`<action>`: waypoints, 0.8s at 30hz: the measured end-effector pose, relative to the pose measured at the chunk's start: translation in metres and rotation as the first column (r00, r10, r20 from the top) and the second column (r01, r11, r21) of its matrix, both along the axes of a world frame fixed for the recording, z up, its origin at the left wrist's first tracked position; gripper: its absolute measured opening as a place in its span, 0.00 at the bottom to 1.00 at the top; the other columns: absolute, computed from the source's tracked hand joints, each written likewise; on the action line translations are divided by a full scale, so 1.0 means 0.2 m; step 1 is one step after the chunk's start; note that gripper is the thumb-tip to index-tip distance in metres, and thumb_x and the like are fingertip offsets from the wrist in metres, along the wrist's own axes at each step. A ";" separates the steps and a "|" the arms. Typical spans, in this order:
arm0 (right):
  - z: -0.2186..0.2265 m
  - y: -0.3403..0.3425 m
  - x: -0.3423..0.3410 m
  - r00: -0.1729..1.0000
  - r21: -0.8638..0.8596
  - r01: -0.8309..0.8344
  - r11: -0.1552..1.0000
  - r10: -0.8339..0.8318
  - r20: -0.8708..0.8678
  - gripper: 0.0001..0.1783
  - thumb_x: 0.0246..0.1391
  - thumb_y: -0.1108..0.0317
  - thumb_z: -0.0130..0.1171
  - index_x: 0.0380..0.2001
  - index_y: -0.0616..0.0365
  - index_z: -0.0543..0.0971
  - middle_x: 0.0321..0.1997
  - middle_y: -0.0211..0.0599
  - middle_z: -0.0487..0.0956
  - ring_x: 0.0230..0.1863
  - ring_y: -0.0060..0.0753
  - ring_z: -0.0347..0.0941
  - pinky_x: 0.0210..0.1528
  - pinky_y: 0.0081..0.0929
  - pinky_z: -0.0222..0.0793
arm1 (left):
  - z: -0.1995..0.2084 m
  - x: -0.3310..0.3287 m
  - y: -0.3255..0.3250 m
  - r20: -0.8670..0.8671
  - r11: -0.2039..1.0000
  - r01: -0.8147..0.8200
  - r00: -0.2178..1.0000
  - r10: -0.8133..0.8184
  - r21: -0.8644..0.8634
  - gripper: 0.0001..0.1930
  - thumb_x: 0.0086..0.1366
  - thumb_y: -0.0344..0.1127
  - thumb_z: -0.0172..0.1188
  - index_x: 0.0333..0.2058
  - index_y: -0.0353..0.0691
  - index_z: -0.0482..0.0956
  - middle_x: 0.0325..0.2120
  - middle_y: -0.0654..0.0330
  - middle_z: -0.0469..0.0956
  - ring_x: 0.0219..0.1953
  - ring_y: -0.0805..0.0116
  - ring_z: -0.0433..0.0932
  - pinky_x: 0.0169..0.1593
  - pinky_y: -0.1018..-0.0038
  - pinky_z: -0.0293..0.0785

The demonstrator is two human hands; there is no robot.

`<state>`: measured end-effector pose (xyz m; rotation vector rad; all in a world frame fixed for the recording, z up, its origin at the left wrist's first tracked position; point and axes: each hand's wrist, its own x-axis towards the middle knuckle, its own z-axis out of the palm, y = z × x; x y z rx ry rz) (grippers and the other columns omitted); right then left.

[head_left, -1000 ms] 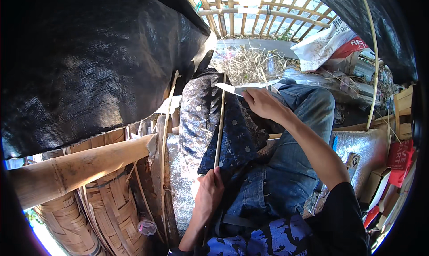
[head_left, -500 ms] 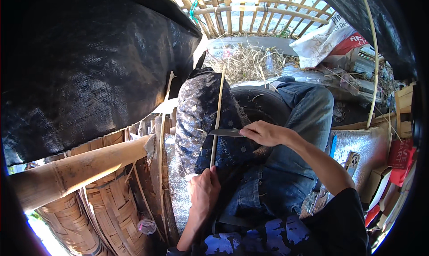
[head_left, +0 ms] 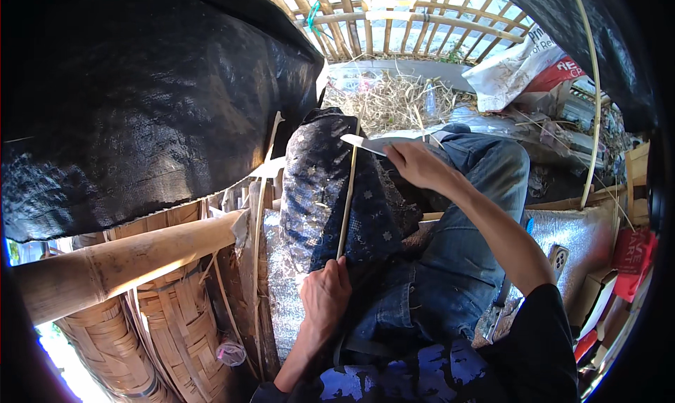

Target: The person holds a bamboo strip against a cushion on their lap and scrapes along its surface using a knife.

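A thin bamboo strip (head_left: 347, 208) lies lengthwise along a dark patterned cloth (head_left: 309, 171) draped over my left leg. My left hand (head_left: 326, 290) is closed on the strip's near end. In my right hand (head_left: 416, 165) is a knife (head_left: 364, 144), gripped at its handle, which the fingers hide. The bright blade crosses the strip near its far end, pointing left. Whether the edge touches the strip, I cannot tell. My other leg, in blue jeans (head_left: 485, 185), is bent to the right.
A thick bamboo pole (head_left: 126, 259) and woven bamboo baskets (head_left: 176, 326) stand at left, beneath a black tarp (head_left: 155, 115). Dry shavings (head_left: 394, 97) lie ahead before a slatted bamboo fence (head_left: 394, 15). A phone (head_left: 557, 259) and a red bag (head_left: 631, 259) are at right.
My right hand has moved the knife away from me along the strip, from its middle toward the far end. The blade now catches the light. My left hand keeps its hold.
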<state>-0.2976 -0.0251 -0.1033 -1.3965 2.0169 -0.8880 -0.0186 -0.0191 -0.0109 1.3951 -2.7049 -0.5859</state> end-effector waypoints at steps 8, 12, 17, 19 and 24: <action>0.12 0.14 0.12 0.932 0.336 -0.300 0.893 0.198 0.305 0.27 0.63 0.50 0.38 0.28 0.65 0.73 0.20 0.52 0.73 0.24 0.52 0.71 0.30 0.44 0.63 | -0.02 -0.01 -0.01 -0.075 1.000 0.010 0.997 -0.011 -0.019 0.18 0.61 0.36 0.55 0.14 0.39 0.63 0.07 0.49 0.66 0.11 0.48 0.68 0.17 0.57 0.62; 0.17 0.15 0.07 0.908 0.255 -0.334 0.907 0.238 0.344 0.27 0.64 0.50 0.37 0.28 0.65 0.72 0.18 0.48 0.71 0.20 0.45 0.67 0.28 0.41 0.62 | -0.02 -0.02 0.00 -0.007 1.000 -0.014 1.000 0.014 -0.009 0.18 0.62 0.36 0.54 0.15 0.39 0.65 0.08 0.49 0.67 0.12 0.48 0.70 0.17 0.58 0.63; 0.08 -0.05 -0.18 0.994 0.104 0.005 0.995 -0.016 0.107 0.23 0.64 0.56 0.40 0.23 0.65 0.71 0.16 0.46 0.69 0.17 0.45 0.67 0.25 0.41 0.61 | -0.02 -0.02 0.02 -0.020 0.999 0.007 1.000 -0.008 -0.053 0.17 0.62 0.36 0.54 0.15 0.40 0.66 0.08 0.50 0.68 0.11 0.49 0.70 0.17 0.58 0.63; 0.08 -0.10 -0.21 0.998 0.070 0.017 0.997 -0.013 -0.056 0.22 0.63 0.58 0.42 0.24 0.66 0.73 0.19 0.52 0.73 0.22 0.52 0.70 0.27 0.44 0.62 | -0.04 -0.01 0.02 -0.029 0.993 0.064 0.997 -0.067 -0.096 0.16 0.63 0.36 0.53 0.16 0.41 0.65 0.07 0.53 0.69 0.10 0.51 0.71 0.14 0.60 0.64; 0.13 -0.05 -0.10 0.994 0.239 -0.102 0.966 0.108 -0.013 0.23 0.62 0.56 0.42 0.25 0.66 0.74 0.23 0.55 0.74 0.26 0.56 0.72 0.30 0.46 0.64 | -0.05 0.01 0.02 -0.036 0.997 0.044 0.998 -0.046 -0.070 0.16 0.63 0.36 0.53 0.17 0.41 0.65 0.07 0.54 0.70 0.10 0.51 0.70 0.13 0.60 0.64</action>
